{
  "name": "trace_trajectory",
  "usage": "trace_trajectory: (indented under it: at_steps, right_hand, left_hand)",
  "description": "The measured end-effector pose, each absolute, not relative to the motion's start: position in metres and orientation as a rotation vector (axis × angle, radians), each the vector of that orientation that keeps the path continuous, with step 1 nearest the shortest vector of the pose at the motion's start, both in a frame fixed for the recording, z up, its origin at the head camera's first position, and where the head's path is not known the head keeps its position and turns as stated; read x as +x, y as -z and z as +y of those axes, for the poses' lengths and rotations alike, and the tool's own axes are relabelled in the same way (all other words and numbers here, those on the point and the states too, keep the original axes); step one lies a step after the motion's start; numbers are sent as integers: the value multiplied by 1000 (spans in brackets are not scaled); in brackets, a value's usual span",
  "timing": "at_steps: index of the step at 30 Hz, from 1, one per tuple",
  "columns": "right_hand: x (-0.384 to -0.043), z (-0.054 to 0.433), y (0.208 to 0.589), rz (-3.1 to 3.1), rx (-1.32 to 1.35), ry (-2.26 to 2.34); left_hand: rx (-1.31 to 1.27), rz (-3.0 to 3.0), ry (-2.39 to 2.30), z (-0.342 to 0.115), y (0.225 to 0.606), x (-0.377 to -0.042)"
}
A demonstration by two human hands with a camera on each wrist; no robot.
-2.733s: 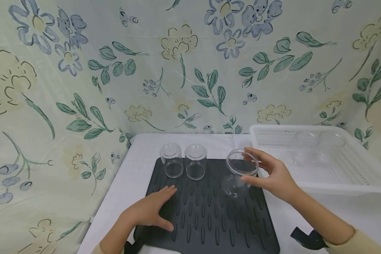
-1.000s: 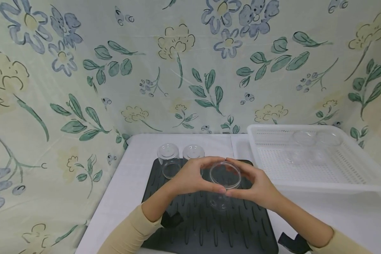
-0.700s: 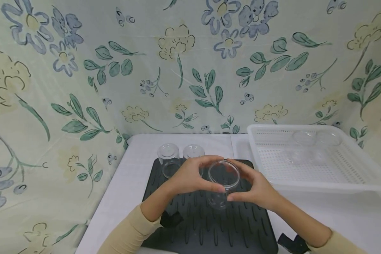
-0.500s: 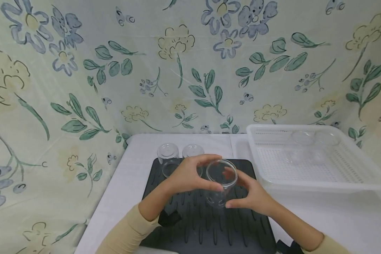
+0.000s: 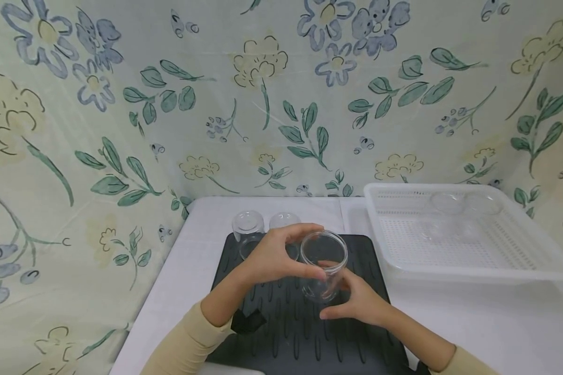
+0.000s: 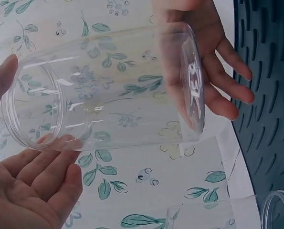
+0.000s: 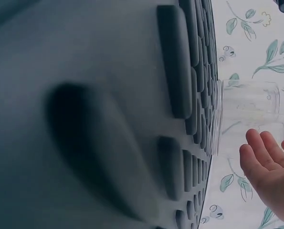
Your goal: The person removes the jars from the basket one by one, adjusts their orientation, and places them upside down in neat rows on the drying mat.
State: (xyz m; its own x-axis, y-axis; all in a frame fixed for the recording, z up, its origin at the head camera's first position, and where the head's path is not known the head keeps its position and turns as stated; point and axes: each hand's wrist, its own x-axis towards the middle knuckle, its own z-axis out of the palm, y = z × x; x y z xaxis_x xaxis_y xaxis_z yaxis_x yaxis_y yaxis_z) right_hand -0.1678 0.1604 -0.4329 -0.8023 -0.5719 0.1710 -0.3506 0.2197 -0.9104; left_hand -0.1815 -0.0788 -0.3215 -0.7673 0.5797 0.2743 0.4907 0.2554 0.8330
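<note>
A clear glass cup (image 5: 323, 255) is upright, mouth up, over the dark ridged mat (image 5: 286, 338). My left hand (image 5: 272, 258) grips it near the rim, thumb on the near side and fingers on the far side. In the left wrist view, the left hand (image 6: 41, 186) shows at the cup's mouth end. My right hand (image 5: 361, 302) is lower, by the base, its fingers behind the cup and its thumb apart from it. Straight, spread right fingers (image 6: 227, 81) show beside the base. In the right wrist view, the right hand (image 7: 273, 171) has extended fingers.
Two similar glass cups, a left one (image 5: 248, 221) and a right one (image 5: 284, 220), stand upside down at the mat's back edge, partly hidden by my left hand. A white perforated basket (image 5: 474, 273) with clear glassware (image 5: 445, 203) stands on the right. Floral cloth (image 5: 309, 104) hangs behind the table.
The right hand brought the cup to the mat's middle, where the left hand took hold at its rim. The right hand has since loosened and slid down toward the base, while the cup rose slightly.
</note>
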Motion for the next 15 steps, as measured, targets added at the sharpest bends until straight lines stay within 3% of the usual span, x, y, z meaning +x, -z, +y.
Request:
trace_trajectory:
  at_steps: [15]
  right_hand:
    - [-170, 165, 431, 2334, -858, 1703]
  left_hand:
    - [994, 2368, -1627, -91, 322, -182]
